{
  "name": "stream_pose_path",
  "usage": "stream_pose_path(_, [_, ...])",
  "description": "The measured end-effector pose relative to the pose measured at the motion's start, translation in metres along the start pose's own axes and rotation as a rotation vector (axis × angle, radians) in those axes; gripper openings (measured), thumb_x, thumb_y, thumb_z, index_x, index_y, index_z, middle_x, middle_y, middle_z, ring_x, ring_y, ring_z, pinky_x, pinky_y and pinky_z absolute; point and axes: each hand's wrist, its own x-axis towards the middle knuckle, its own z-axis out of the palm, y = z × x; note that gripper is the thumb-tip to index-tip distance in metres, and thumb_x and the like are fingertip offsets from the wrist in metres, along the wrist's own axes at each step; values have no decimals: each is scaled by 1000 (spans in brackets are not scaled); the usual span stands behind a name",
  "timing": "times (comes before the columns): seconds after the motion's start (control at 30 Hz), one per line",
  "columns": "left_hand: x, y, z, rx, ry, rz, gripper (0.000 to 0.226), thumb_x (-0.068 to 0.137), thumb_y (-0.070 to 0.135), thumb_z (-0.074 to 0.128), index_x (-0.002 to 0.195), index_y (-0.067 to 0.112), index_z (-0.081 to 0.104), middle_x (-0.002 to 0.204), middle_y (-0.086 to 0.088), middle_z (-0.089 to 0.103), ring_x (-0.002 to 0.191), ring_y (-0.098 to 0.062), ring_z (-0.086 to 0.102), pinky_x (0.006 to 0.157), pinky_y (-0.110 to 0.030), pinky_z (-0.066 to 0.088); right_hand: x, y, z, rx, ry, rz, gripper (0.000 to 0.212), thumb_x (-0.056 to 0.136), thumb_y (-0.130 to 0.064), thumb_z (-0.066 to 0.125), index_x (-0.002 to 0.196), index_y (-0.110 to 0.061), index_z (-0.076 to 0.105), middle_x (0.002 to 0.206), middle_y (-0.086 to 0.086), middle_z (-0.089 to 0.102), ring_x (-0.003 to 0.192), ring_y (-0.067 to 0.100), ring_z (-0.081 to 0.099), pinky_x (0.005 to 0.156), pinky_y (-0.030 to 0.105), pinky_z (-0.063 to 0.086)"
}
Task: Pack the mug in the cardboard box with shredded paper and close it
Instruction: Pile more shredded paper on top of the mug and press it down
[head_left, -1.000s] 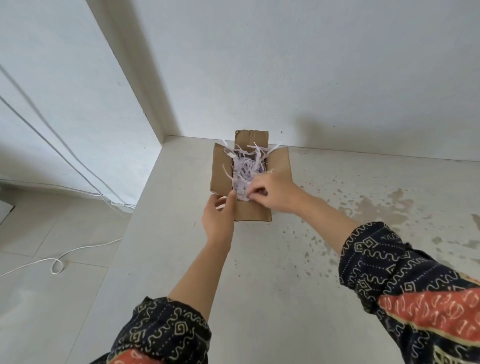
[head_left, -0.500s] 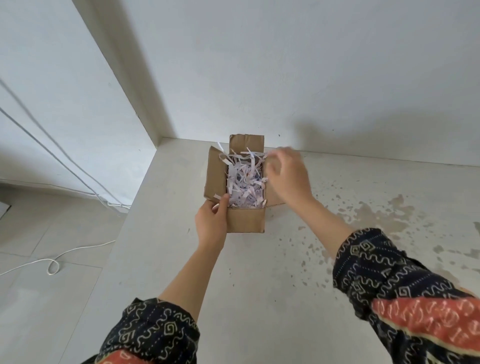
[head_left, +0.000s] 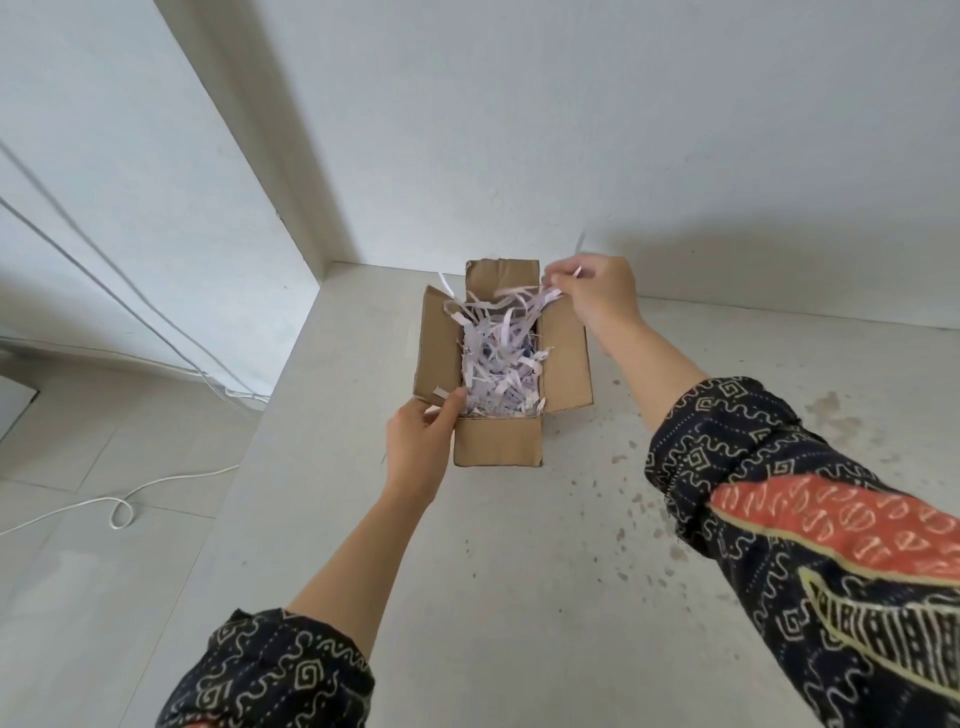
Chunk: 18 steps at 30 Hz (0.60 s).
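A small brown cardboard box (head_left: 497, 441) stands on the pale surface with all its flaps open. White shredded paper (head_left: 496, 364) fills it to the top, and some strips hang over the far rim. No mug shows; the paper covers whatever lies inside. My left hand (head_left: 422, 446) grips the box's near left corner, thumb at the rim by the left flap. My right hand (head_left: 592, 293) is raised over the far right corner and pinches a few strips of the shredded paper between its fingertips.
The box stands near the back wall (head_left: 571, 130) and close to the surface's left edge (head_left: 270, 415). Left of that edge the tiled floor lies lower down, with a white cable (head_left: 119, 512) looped on it. Grey stains (head_left: 826, 410) mark the surface at the right.
My right hand left the near part of the paper, swung to the box's far right corner and now lifts strips there. My left hand stays at the near left corner.
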Motion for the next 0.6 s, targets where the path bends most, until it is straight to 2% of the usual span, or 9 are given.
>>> stream_pose_path(0.1, [-3,1,3,0,7,15,23,89,34,62,88,12,67,77,3,69,77,-18,65,70,-34,50,-11,-7,-1,-127,54,-300,15,89,-6,57,99,-10,67,93,5,72,74,18,66,67,18,53])
stream_pose_path(0.17, [-5,1,3,-19,-1,22,19,90,33,62,86,15,66,78,2,69,74,-14,64,66,-29,48,-26,-6,5,-292,-69,-507,21,92,-6,51,113,-7,54,92,7,70,56,15,61,44,16,48])
stream_pose_path(0.23, [-6,1,4,-25,-9,31,17,91,33,61,83,18,64,78,2,69,75,-12,64,63,-26,46,-39,1,14,-405,-177,-586,27,93,-6,50,120,-3,45,91,9,67,50,9,54,38,15,43])
stream_pose_path(0.33, [-7,3,4,-15,-13,47,16,91,32,61,83,19,64,76,4,68,73,-10,64,62,-25,46,-47,5,26,-513,-224,-562,14,95,-12,48,104,-2,52,80,10,61,53,13,48,48,33,43])
stream_pose_path(0.37, [-7,3,3,-12,-13,49,16,91,32,61,84,18,65,75,4,68,71,-9,63,62,-25,46,-47,5,29,-555,-278,-558,17,97,-16,45,101,-2,54,80,7,57,55,14,49,53,35,41])
stream_pose_path(0.4, [-6,2,2,-11,-16,45,17,91,32,60,85,17,65,75,4,68,70,-10,62,61,-25,45,-49,4,33,-607,-355,-562,24,99,-20,39,104,-2,55,86,7,57,64,17,55,59,36,43])
stream_pose_path(0.43, [-6,2,1,-13,-20,43,18,92,32,60,87,15,66,75,2,68,71,-12,63,61,-26,46,-50,6,37,-670,-429,-576,32,101,-23,34,113,-3,55,102,8,60,84,22,61,69,38,48])
stream_pose_path(0.5, [-4,1,0,-5,-24,53,25,91,33,60,89,8,66,79,-8,70,77,-23,66,66,-36,50,-49,11,44,-809,-489,-634,40,102,-27,30,133,-7,46,137,7,49,120,27,49,92,41,47])
stream_pose_path(0.6, [-3,0,0,20,-21,81,31,91,31,61,86,0,64,83,-13,71,79,-24,67,71,-43,52,-40,16,49,-947,-460,-727,38,101,-27,30,131,-13,50,137,3,50,115,25,45,89,37,39])
